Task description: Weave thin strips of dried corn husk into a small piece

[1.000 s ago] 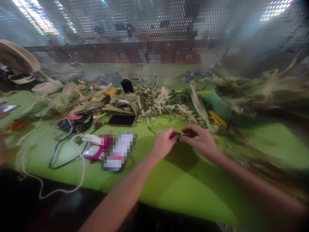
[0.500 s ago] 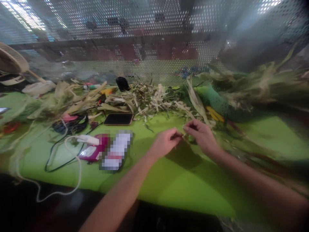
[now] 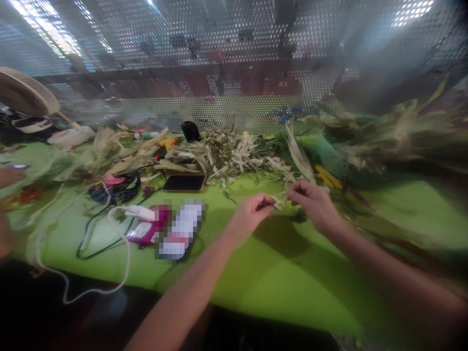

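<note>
My left hand is closed in a pinch on a small pale strip of corn husk above the green table. Just right of it, my right hand is also pinched, its fingertips a short gap from the strip. Whatever those right fingertips hold is too small to make out. Beyond both hands lies a pile of dry husk scraps. A longer folded husk leans behind my right hand.
A dark phone, a pixelated slab and a magenta device with a white cable lie left. A green basket holds husks at right. A fan stands far left, near another person's hand.
My hands have drawn slightly apart, and the pale strip now shows at my left fingertips. Another person's hand has appeared at the left edge. The view has shifted a little.
</note>
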The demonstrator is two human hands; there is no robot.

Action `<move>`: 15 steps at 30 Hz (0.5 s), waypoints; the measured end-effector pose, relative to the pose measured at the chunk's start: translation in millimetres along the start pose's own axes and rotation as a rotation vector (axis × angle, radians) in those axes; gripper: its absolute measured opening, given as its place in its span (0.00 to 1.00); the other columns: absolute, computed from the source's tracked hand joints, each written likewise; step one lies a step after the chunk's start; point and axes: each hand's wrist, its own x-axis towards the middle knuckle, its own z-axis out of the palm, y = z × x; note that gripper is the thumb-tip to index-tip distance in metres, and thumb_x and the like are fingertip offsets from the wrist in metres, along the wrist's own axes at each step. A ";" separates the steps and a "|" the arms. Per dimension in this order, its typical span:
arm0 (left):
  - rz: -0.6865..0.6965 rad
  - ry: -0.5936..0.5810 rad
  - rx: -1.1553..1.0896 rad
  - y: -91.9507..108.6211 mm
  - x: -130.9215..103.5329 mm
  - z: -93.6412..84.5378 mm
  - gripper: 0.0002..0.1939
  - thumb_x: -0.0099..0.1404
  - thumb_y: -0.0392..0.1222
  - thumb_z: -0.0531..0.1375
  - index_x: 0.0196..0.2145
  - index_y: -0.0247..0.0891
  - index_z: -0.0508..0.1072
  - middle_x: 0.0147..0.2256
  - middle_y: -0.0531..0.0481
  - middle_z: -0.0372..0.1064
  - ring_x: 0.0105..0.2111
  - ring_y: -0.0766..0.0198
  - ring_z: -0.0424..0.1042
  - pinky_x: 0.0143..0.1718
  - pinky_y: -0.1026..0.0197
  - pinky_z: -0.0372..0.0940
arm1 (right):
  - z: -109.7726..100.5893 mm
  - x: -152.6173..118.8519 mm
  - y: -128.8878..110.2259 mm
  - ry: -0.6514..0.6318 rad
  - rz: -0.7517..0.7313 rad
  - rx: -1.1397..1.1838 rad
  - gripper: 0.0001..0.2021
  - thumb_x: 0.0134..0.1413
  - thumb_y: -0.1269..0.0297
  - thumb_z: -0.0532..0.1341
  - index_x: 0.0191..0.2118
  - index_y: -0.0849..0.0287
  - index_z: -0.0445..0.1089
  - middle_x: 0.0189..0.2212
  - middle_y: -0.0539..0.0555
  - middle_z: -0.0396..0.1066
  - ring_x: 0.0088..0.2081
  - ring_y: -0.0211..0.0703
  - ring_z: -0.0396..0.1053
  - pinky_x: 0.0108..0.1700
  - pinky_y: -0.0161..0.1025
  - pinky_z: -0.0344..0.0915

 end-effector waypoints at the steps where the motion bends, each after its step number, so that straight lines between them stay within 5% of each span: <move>1: 0.006 -0.007 0.008 0.1 -0.5 -1.0 0.07 0.65 0.42 0.60 0.36 0.35 0.71 0.31 0.50 0.69 0.30 0.68 0.66 0.34 0.62 0.60 | -0.3 -0.2 -0.5 0.017 -0.007 -0.007 0.12 0.53 0.54 0.63 0.30 0.57 0.68 0.24 0.49 0.66 0.27 0.38 0.63 0.31 0.36 0.61; 9: 0.010 0.000 0.136 -0.9 -1.6 -0.3 0.07 0.66 0.41 0.58 0.39 0.36 0.72 0.36 0.48 0.71 0.35 0.65 0.68 0.38 0.60 0.61 | -0.2 -2.5 -4.8 -0.096 -0.131 -0.185 0.13 0.53 0.54 0.65 0.39 0.56 0.74 0.37 0.55 0.74 0.36 0.44 0.69 0.39 0.40 0.65; 15: 0.067 -0.013 0.304 -4.1 -0.3 5.3 0.05 0.66 0.40 0.56 0.36 0.36 0.70 0.33 0.49 0.70 0.32 0.65 0.67 0.36 0.61 0.60 | 4.2 -3.0 -2.9 -0.155 -0.069 -0.161 0.10 0.52 0.57 0.65 0.30 0.58 0.71 0.28 0.52 0.71 0.31 0.42 0.68 0.34 0.39 0.63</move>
